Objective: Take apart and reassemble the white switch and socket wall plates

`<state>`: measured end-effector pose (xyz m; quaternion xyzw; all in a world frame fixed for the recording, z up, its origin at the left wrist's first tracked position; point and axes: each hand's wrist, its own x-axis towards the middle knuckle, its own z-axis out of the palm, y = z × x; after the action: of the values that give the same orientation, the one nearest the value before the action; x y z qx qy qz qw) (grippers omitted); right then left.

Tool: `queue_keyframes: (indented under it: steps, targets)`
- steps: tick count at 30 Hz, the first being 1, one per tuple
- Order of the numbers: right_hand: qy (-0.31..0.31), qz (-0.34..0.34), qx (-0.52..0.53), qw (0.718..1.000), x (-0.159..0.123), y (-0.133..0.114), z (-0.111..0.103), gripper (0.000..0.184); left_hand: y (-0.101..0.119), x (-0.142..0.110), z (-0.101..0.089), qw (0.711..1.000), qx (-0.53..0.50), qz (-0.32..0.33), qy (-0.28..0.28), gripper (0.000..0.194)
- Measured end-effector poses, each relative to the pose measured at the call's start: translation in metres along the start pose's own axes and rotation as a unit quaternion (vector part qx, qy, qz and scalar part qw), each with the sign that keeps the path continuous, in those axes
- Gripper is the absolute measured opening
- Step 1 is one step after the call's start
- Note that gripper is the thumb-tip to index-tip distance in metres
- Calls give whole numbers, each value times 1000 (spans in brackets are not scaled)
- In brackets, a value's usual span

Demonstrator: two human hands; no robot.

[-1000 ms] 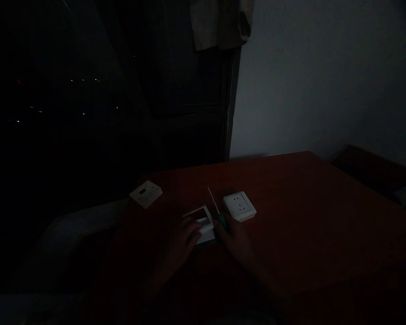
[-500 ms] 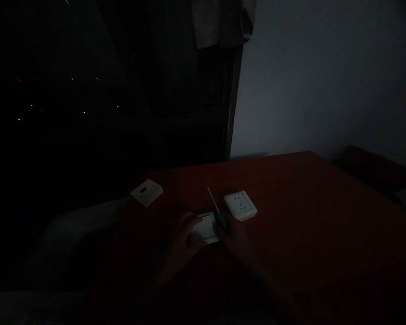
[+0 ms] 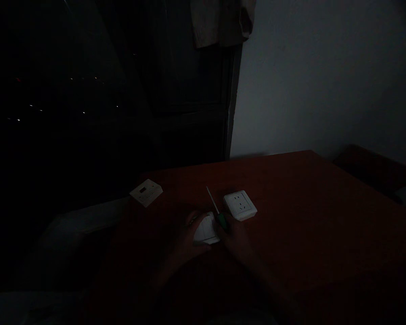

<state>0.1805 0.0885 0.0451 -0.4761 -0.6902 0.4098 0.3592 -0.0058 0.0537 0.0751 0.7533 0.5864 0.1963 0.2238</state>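
Note:
A white wall switch (image 3: 207,229) lies on the reddish-brown table, with a line down its face. My left hand (image 3: 188,239) grips it from the left, fingers over the far edge and thumb along the near one. A screwdriver (image 3: 222,220) with a green handle and thin pale shaft is in my right hand (image 3: 237,239), its tip pointing away and up to the left. The right fingers sit close against the switch's right side; the dimness hides whether they press on it. Just beyond that hand is a white wall socket (image 3: 240,205).
A pale boxed piece (image 3: 146,193) with a dark rectangular opening rests near the left edge of the table (image 3: 291,189). Behind stand a dark window frame and a pale wall (image 3: 318,81). Cloth (image 3: 219,25) hangs at the top. The room is very dark.
My left hand has shifted slightly to the right, its fingers farther over the switch. The right hand and the screwdriver have hardly moved.

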Motion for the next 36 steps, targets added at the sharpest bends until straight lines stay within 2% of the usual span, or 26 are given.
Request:
queue_keyframes:
  steps: [9, 25, 36]
  targets:
    - [2, -2, 0, 1000, 0, 1, 1, 19, -2, -2, 3, 999, -5, 1, 34, 81]
    - [0, -8, -8, 1000, 0, -1, 0, 20, -6, -4, 7, 1000, 10, -9, 10, 84]
    - [-7, -6, -20, 1000, 0, 1, 1, 19, -12, -4, 15, 999, 18, -25, 24, 86]
